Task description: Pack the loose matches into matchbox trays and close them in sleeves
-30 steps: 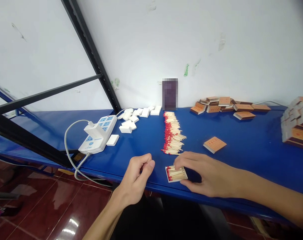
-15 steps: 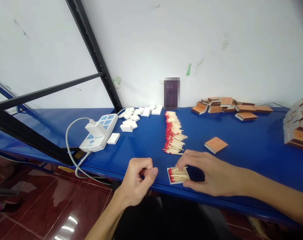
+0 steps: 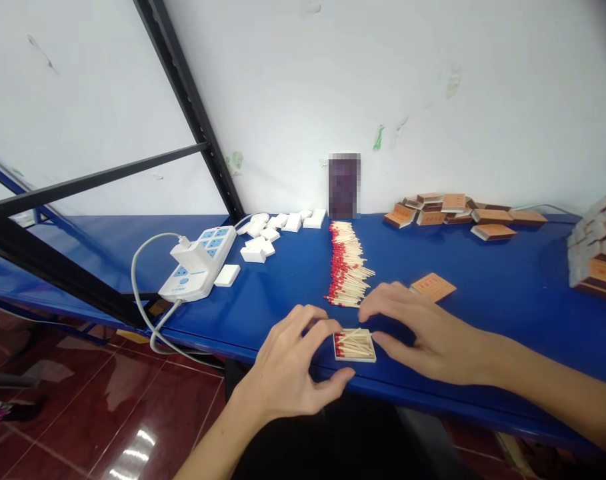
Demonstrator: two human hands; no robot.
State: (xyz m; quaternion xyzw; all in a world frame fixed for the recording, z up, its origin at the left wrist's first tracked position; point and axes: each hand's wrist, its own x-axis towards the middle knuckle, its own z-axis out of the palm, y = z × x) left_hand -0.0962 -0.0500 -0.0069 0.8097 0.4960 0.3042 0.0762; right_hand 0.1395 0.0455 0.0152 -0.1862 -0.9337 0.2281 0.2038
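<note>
A white matchbox tray (image 3: 355,361) filled with red-headed matches (image 3: 353,345) lies near the front edge of the blue table. My left hand (image 3: 295,367) is at its left end, thumb and fingers spread apart around that side. Over the right end, my right hand (image 3: 417,333) holds its thumb and fingers apart, the thumb close to the tray's edge. Just behind is a long pile of loose matches (image 3: 350,267), heads to the left. An orange matchbox sleeve (image 3: 435,287) rests beyond my right hand, partly covered by it.
White trays (image 3: 255,250) lie scattered at the back left, beside a power strip (image 3: 203,267) with a plug and cable. Several orange matchboxes (image 3: 453,207) are heaped by the wall. A stack of matchboxes (image 3: 600,247) stands at far right. A black shelf post (image 3: 193,107) rises at left.
My left hand has opened from a curled shape and moved right to the tray. My right hand has let go of the tray, its fingers now apart.
</note>
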